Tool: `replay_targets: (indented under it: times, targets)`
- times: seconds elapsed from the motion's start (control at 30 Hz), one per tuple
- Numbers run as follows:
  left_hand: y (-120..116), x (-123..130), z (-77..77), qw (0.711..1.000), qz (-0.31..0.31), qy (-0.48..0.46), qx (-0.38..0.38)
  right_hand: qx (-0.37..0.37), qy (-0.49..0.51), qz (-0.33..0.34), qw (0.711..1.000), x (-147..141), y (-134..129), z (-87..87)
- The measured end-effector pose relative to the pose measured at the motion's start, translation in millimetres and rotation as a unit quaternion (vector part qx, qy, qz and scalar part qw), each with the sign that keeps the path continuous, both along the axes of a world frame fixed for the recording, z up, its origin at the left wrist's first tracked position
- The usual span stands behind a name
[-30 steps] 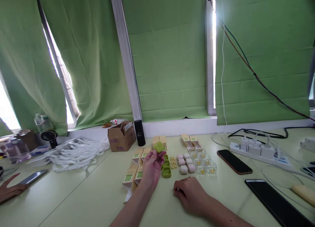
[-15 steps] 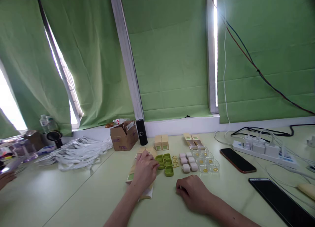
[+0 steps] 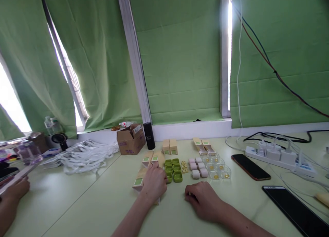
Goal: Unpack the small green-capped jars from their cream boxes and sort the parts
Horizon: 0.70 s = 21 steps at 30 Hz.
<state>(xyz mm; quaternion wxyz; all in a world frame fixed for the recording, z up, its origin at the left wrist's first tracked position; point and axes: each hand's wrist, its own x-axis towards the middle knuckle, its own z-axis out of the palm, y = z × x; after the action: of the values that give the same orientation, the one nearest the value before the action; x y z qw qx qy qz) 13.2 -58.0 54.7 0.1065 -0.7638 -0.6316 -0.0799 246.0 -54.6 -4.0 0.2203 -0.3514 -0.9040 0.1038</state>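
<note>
My left hand (image 3: 155, 180) reaches over the table with its fingers bent. Its fingertips are at the lower-left of several small green square containers (image 3: 177, 177), which stand in two columns. Part of that container is hidden by the fingers. Partly under and beside this hand lie beige cartons with open flaps (image 3: 139, 181). My right hand (image 3: 203, 200) rests curled on the table; whatever is between its fingers is too small to make out. Beyond it are small yellowish pieces (image 3: 184, 166), pale pink and white rounded blocks (image 3: 195, 174) and clear cases with yellow centres (image 3: 215, 175).
At the back stand a cardboard box (image 3: 131, 140), a black cylinder (image 3: 148, 135) and closed beige cartons (image 3: 170, 146). Phones (image 3: 250, 166) and a power strip (image 3: 280, 158) lie right. White straps (image 3: 87, 158) lie left, near another person's hand (image 3: 16, 192).
My left hand has shifted slightly, and a lower-left green container now shows beside its fingers. My right hand stays curled in place. The other person's hand has come further into view, with a flat object.
</note>
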Motion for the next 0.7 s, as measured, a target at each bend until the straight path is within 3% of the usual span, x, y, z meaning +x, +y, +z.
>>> replay_targets:
  times: [0.27,0.7]
  targets:
    - [2.8,3.5,-6.3,1.000,-0.002,0.019,-0.009,0.005,0.002,-0.001,1.000,-0.7,1.7,-0.3]
    - [-1.2,2.8,-2.3,1.000,0.009,-0.021,0.017,-0.006,-0.012,-0.005,1.000,-1.3,-0.1,3.0]
